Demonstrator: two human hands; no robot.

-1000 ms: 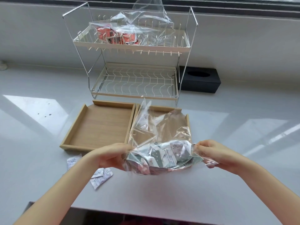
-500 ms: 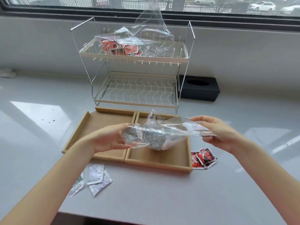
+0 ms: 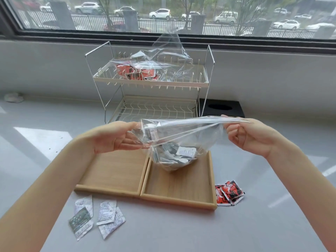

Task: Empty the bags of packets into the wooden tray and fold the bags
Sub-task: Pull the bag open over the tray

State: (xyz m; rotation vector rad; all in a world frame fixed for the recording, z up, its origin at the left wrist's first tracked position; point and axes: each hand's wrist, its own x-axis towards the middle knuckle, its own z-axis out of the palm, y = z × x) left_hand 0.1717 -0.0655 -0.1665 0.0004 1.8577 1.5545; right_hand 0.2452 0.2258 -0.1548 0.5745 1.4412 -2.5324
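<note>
Clear plastic makes up the bag (image 3: pixel 181 142) held in the air above the wooden tray (image 3: pixel 178 200); its load of grey and white packets (image 3: pixel 174 155) sags to the bottom, hanging over the tray's right compartment; the left hand (image 3: pixel 116 138) pinches the bag's left edge between thumb and fingers, palm turned up; the right hand (image 3: pixel 249 137) grips the opposite end with fingers curled around the plastic; the two hands are well apart, pulling the top of the bag taut between them. Both compartments of the tray show bare wood; the tray sits on the grey worktop (image 3: pixel 163 233); a few white and green packets (image 3: pixel 96 217) lie loose on the worktop near the tray's front left corner; red packets (image 3: pixel 229 194) lie just beside its front right corner. Behind the tray stands a two-tier wire rack (image 3: pixel 151 91); its upper shelf carries a second clear bag (image 3: pixel 154 64) with red packets inside; a black box (image 3: pixel 223 109) rests just to the right of the rack, below the window (image 3: pixel 163 15).
</note>
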